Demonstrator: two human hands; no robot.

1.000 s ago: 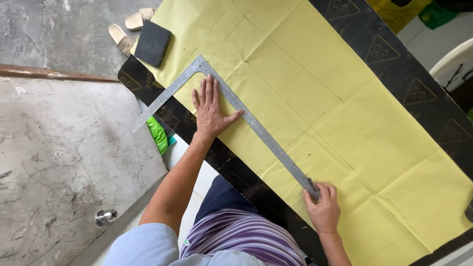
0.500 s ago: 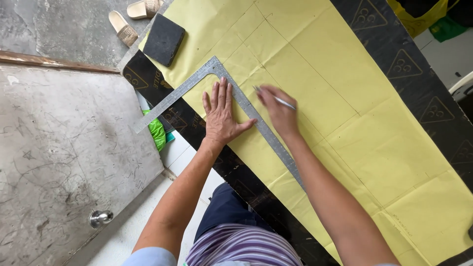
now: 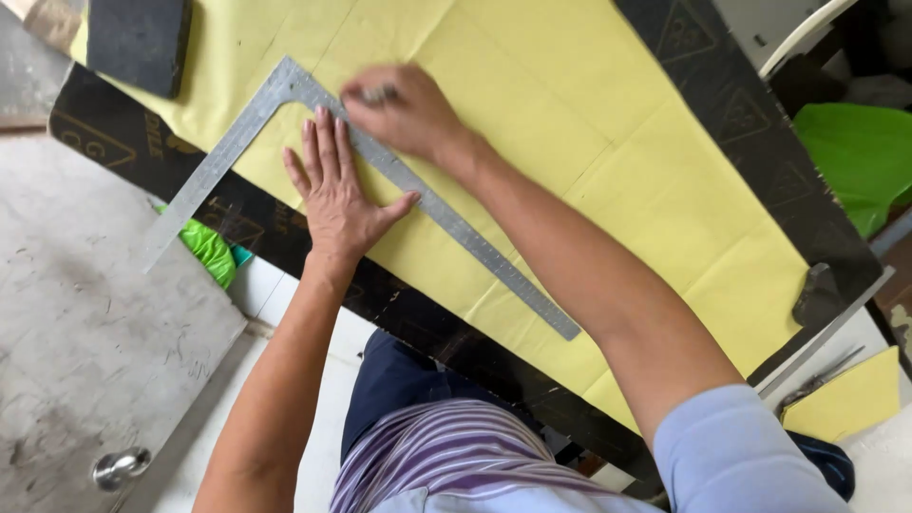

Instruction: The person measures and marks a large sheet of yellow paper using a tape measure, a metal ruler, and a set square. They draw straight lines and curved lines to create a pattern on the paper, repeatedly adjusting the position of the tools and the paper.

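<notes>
A large yellow paper sheet (image 3: pixel 608 152) with fold creases lies on a black board (image 3: pixel 750 123). A metal L-shaped square ruler (image 3: pixel 456 228) rests on the paper, its corner toward the upper left. My left hand (image 3: pixel 337 195) lies flat with fingers spread on the paper, pressing against the ruler's long arm. My right hand (image 3: pixel 404 109) is closed around a small thin marking tool at the ruler's far edge, near the corner; the tool is mostly hidden and blurred.
A dark rectangular block (image 3: pixel 133 38) sits on the paper's upper left corner. A green plastic bag (image 3: pixel 211 252) hangs below the board. Scissors (image 3: pixel 822 380) and a yellow paper scrap (image 3: pixel 845 399) lie at lower right. A grey slab (image 3: pixel 85 332) lies left.
My right hand has slid along the ruler from its lower end up toward the corner. My left hand has stayed flat beside the ruler. The camera has moved closer.
</notes>
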